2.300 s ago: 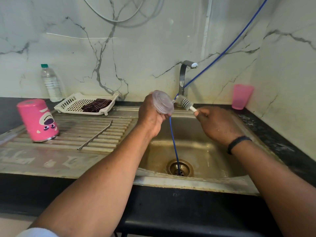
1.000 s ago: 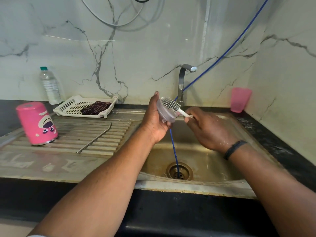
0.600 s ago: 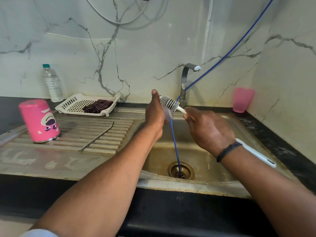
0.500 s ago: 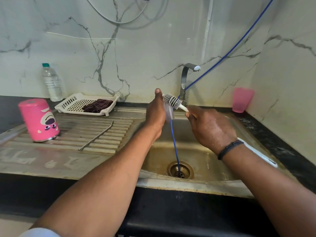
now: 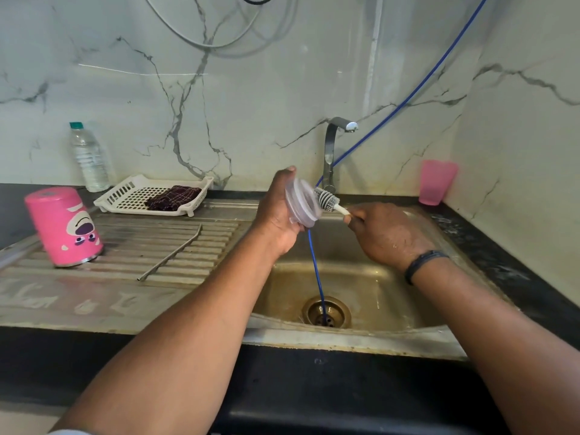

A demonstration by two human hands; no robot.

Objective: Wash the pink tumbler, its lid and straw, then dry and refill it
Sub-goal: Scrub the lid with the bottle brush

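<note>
Above the sink [image 5: 361,277], near the picture's centre, the clear lid [image 5: 303,204] is gripped by the left hand [image 5: 277,215], fingers curled round its rim, while the brush [image 5: 326,199] is pinched by its white handle in the right hand [image 5: 386,233], its bristles laid against the lid's inner face. At nine o'clock from the hands, well apart, the pink tumbler [image 5: 64,227] is stood upside down, tilted, on the ribbed drainboard [image 5: 131,277] beside the tabletop, with the metal straw [image 5: 171,252] lying between it and the sink. A wet lid held by its edge could be levered out of the grip by hard scrubbing and dropped into the basin. The tilted tumbler might be tipped over if the drainboard is jolted, and the straw could be rolled along the ribs.
</note>
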